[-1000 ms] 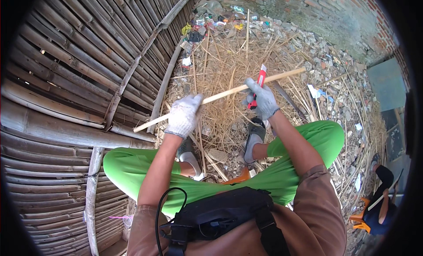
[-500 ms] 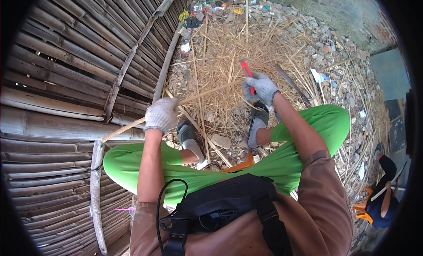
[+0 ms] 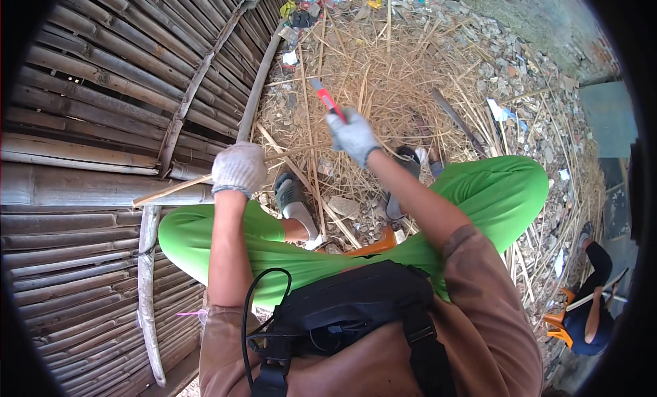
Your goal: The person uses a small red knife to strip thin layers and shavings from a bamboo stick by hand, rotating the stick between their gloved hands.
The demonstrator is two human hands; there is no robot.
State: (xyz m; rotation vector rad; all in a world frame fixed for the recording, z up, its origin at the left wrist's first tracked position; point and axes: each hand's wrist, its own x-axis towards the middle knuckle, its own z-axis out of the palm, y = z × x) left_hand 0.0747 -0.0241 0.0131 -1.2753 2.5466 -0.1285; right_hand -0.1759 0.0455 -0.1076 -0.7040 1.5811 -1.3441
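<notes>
My left hand (image 3: 238,168), in a whitish knitted glove, is closed around a thin bamboo strip (image 3: 174,189). One end of the strip sticks out to the left, over the bamboo wall; the other runs right toward my right hand (image 3: 353,136). That gloved hand grips a red utility knife (image 3: 330,101), its blade pointing up and to the left, away from me. The strip's right end passes near or beneath the right glove; whether the fingers also touch it cannot be made out.
Slatted bamboo wall (image 3: 89,103) rises on my left. Shavings (image 3: 390,75) cover the stony ground ahead, with a long dark blade (image 3: 457,120) lying on the right. Loose strips lie between my shoes. Another person (image 3: 592,315) sits on an orange stool at far right.
My right hand has moved left with the knife, closer to my left hand. The bamboo strip has shifted left, and its left end sits higher in view.
</notes>
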